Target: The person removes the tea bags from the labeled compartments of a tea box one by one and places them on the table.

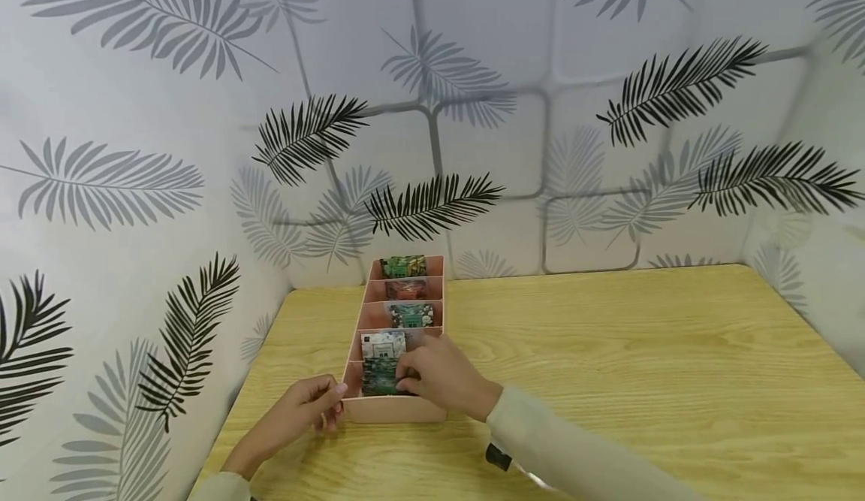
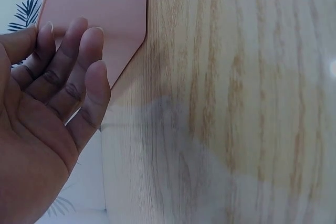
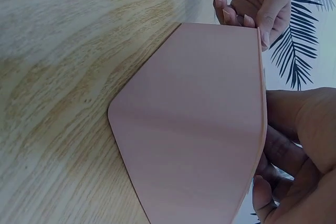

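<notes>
A long pink divided box [image 1: 394, 411] stands on the table with its short end toward me. At its near left corner my left hand [image 1: 304, 409] pinches the rim, thumb on top and fingers against the outer wall [image 2: 113, 3]. Over the nearest compartment, my right hand [image 1: 449, 375] pinches the right side of a dark green printed packet [image 1: 379, 377]. Its fingertips reach over the rim and are partly hidden behind the box wall in the right wrist view [image 3: 189, 114]. Just behind, a whitish printed packet [image 1: 384, 345] stands in the second compartment.
Farther compartments hold a green-and-white packet [image 1: 412, 315], a reddish packet [image 1: 406, 290] and a green-yellow packet [image 1: 404, 267]. The wood-grain table [image 1: 608, 366] extends to the right. A leaf-patterned wall [image 1: 486, 223] rises behind the box and along the left.
</notes>
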